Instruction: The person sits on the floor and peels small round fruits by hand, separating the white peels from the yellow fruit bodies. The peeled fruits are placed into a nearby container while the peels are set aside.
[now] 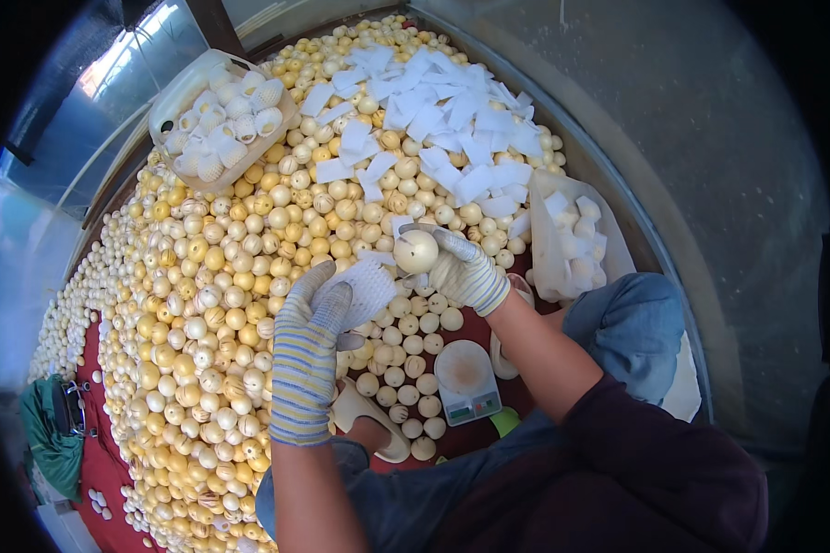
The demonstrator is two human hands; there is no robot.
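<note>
My right hand (456,269), in a striped knit glove, holds a round pale yellow fruit (416,251), with its small dark spot facing up. To its left, my left hand (315,311), gloved alike, grips a white foam net sleeve (365,292) between thumb and fingers. The sleeve and the fruit are apart. A large heap of yellow and cream fruits (235,318), some with dark stripes, spreads beyond and to the left of both hands. Flat white foam sleeves (449,104) lie scattered over the top of the heap.
A plastic container (200,79) with sleeved fruits rests at the upper left of the heap. A translucent bag (615,242) of white-wrapped items stands at right. Below my hands are a digital kitchen scale (465,373), loose fruits (394,377) and my sandalled feet. Green cloth (52,439) lies far left.
</note>
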